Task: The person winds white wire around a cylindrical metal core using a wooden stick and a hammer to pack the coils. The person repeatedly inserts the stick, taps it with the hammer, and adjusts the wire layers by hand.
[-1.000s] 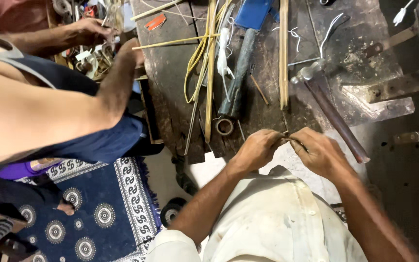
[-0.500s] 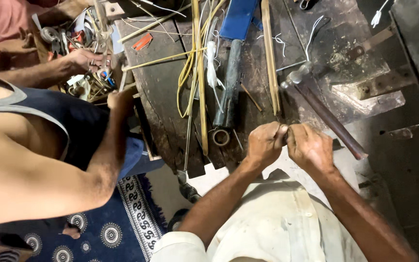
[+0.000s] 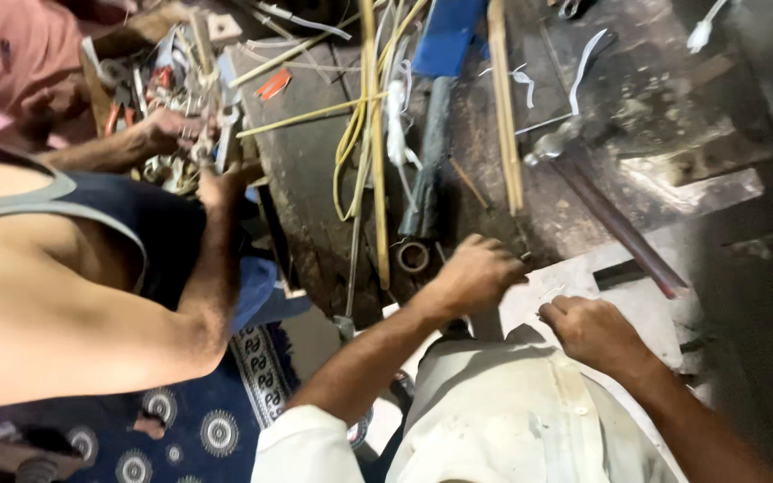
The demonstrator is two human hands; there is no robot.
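My left hand point(image 3: 478, 273) curls knuckles-up at the workbench point(image 3: 315, 179) edge, pinching what looks like a thin wire point(image 3: 524, 258); my right hand point(image 3: 590, 329) is a loose fist over the pale sheet point(image 3: 583, 282), grip contents hidden. Wire looks light, springy, slippery, prob. best nipped near its end w/ fingertips. Vs. half a sec. ago: hands were joined, now apart. Hammer point(image 3: 601, 201) lies beside; a co-worker's hand point(image 3: 167, 132) sorts clutter.

Dim, warm light falls from above. The right edge sinks into shadow. Motion blur softens the whole view.
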